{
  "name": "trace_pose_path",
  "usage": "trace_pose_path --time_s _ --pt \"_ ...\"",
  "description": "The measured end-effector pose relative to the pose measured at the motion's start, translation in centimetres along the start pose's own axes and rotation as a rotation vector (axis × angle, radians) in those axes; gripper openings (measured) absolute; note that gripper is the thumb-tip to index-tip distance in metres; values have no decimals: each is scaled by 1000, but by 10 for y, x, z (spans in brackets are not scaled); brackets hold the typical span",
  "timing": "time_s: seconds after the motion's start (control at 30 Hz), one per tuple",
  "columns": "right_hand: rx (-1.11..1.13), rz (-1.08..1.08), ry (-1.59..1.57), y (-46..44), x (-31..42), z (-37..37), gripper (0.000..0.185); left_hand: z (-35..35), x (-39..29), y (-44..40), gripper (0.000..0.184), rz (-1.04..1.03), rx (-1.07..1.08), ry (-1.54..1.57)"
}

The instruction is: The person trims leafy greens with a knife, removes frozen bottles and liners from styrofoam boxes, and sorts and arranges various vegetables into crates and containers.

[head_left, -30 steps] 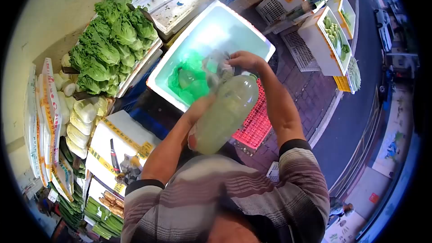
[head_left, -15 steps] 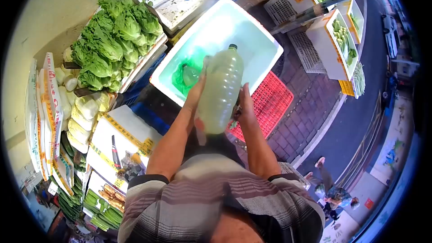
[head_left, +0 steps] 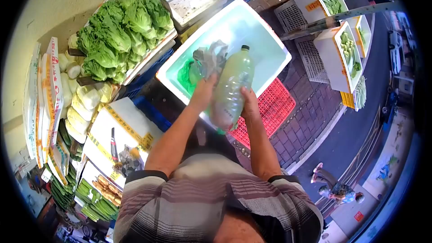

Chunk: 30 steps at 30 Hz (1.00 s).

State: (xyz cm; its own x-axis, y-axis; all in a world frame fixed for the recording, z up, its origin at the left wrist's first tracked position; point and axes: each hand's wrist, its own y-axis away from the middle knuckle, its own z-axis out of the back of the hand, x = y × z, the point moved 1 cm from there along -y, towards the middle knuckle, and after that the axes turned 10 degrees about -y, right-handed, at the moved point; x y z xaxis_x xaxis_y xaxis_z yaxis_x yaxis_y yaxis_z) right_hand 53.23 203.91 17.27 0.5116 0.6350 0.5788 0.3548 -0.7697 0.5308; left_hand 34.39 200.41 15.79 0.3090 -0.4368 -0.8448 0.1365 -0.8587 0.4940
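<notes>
A large clear plastic bottle (head_left: 233, 85) with a dark cap and a cloudy, pale greenish look is held tilted between my two hands. My left hand (head_left: 204, 93) is closed against its left side, my right hand (head_left: 250, 102) against its right side. A crumpled grey plastic bag (head_left: 212, 57) sticks up from beside my left fingers; whether they grip it I cannot tell. Beyond the hands is a white foam box (head_left: 265, 33). Inside it, at the left, lies a green plastic bag (head_left: 184, 75) around a rounded bottle-like thing, partly hidden.
Lettuce (head_left: 112, 40) is piled at the left, above pale cabbages (head_left: 83, 112). A red plastic crate (head_left: 274, 110) sits right of the foam box. On a foam lid (head_left: 128, 119) lies a knife-like tool (head_left: 114, 144). A person (head_left: 337, 191) is on the road.
The grey plastic bag now shows beside my left hand. The bottle has shifted slightly right, and its lower part looks clearer. My view has turned slightly, and the person on the road has moved.
</notes>
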Motion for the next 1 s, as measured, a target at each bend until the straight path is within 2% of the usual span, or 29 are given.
trace_pose_path --time_s 0.07,0.17,0.2,0.3,0.33,0.43,0.47,0.57,0.6,0.7,0.73,0.77,0.83,0.93,1.0 --pt "37 -13 -160 5 -3 1 67 5 -12 3 45 28 -3 139" --pt "64 -23 -245 7 -7 2 69 10 -24 7 43 14 -114 -45" --pt "56 -24 -243 5 -9 3 69 11 -26 9 47 39 -71 -174" --pt "90 -34 -245 1 -15 9 70 5 -14 14 45 91 73 23" --pt "115 -30 -248 -4 -14 4 70 2 -10 14 47 225 138 215" --pt "54 -12 -98 0 -1 -16 69 -11 -8 16 55 156 73 340" --pt "79 -8 14 -5 2 -10 68 -9 -8 18 58 218 141 434" --pt "103 67 624 -10 25 -12 71 1 -4 17 59 243 178 522" --pt "140 69 698 -11 29 -10 73 6 -13 18 56 295 214 540" --pt "4 282 500 -26 11 -7 73 13 -12 12 50 57 97 214" --pt "-71 223 473 -28 16 -16 71 13 -14 9 42 57 97 235" --pt "-146 164 442 -30 21 -25 68 15 -11 4 41 34 80 127" --pt "-170 193 402 -49 11 -31 63 15 -4 -5 41 1 58 -89" --pt "-251 28 112 -70 -2 -6 58 19 10 -12 33 -31 14 -27" --pt "-193 -6 33 -75 -6 1 55 19 -2 -5 27 -121 -77 25"
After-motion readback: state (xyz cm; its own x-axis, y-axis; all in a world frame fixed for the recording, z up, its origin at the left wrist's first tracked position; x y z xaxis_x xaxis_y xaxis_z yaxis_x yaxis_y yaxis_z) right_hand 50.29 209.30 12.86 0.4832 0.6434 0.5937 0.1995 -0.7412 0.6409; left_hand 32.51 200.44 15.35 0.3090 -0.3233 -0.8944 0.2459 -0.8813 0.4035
